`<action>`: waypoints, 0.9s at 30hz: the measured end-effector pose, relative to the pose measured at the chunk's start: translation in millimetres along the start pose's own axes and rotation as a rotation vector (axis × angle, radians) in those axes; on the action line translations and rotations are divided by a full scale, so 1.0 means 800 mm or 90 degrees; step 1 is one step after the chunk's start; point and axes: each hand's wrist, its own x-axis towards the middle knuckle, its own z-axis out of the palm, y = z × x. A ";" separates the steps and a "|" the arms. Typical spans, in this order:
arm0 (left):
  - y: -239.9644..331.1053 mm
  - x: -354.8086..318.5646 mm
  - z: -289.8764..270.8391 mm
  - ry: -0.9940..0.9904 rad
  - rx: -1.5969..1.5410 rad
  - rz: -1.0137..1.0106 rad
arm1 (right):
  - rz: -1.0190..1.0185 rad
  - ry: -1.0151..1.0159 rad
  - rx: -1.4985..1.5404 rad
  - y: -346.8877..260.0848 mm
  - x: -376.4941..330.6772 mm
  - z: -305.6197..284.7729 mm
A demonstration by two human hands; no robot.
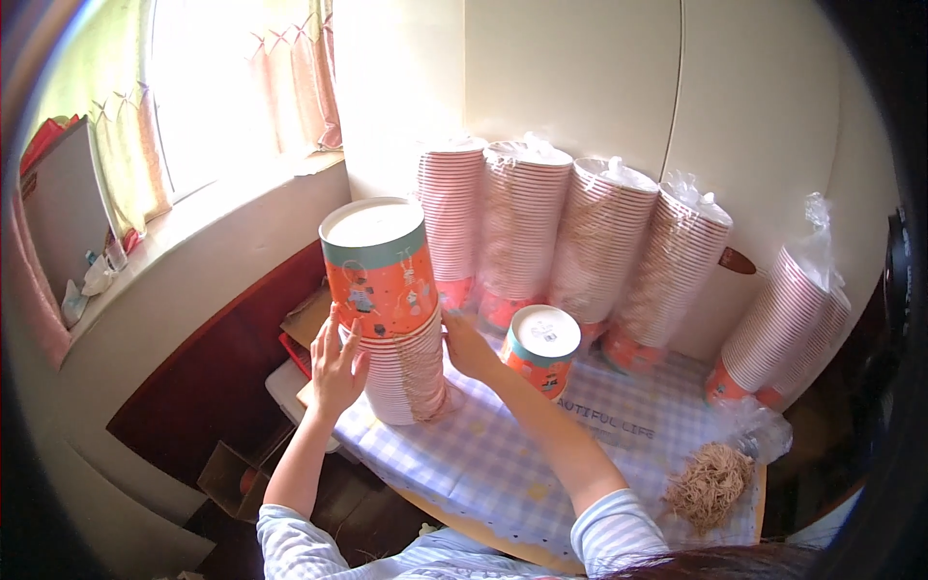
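Observation:
A tall stack of paper buckets (401,372) stands upside down at the near left of the table, mostly white rims with an orange and teal bucket (382,280) on top. My left hand (338,367) lies against the stack's left side, its fingers stretched out and apart. On the other side my right hand (471,346) is close against the stack, just below the top bucket; its fingertips are largely hidden. Clear plastic wrap seems to cling to the lower stack. Just right of my right hand stands a single upturned bucket (543,348) with a white base.
Several bagged bucket stacks (522,227) line the table's back along the wall, with more bagged stacks (773,324) at the right. A bundle of tan string (710,483) lies on the checked tablecloth (503,474) near the right corner. A cardboard box (237,478) sits below the left edge.

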 end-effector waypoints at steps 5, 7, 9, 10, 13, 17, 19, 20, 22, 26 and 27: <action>-0.002 0.000 0.009 -0.007 -0.001 0.007 | 0.128 0.140 0.341 0.021 -0.023 0.012; -0.005 -0.005 0.009 -0.012 0.014 0.004 | 0.328 0.202 0.532 0.009 -0.041 -0.001; 0.007 -0.016 0.010 0.015 0.004 -0.026 | 0.406 0.212 0.580 -0.006 -0.072 -0.017; 0.016 -0.026 0.015 0.044 0.010 -0.040 | 0.398 0.188 0.563 -0.007 -0.093 -0.022; 0.063 -0.052 0.026 0.129 -0.080 0.012 | 0.337 0.135 0.401 -0.008 -0.181 -0.045; 0.131 -0.078 0.054 0.043 -0.176 0.120 | 0.405 0.162 0.487 -0.074 -0.267 -0.087; 0.167 -0.062 0.068 -0.038 -0.200 0.122 | 0.270 0.197 0.425 -0.126 -0.285 -0.130; 0.180 -0.053 0.080 -0.042 -0.214 0.129 | 0.198 0.192 0.363 -0.149 -0.295 -0.156; 0.204 -0.033 0.102 -0.105 -0.270 0.089 | 0.013 0.221 0.320 -0.191 -0.302 -0.192; 0.229 0.001 0.150 -0.134 -0.291 0.065 | -0.231 0.336 0.342 -0.267 -0.300 -0.229; 0.236 0.014 0.158 -0.129 -0.296 0.061 | -0.239 0.327 0.353 -0.280 -0.301 -0.238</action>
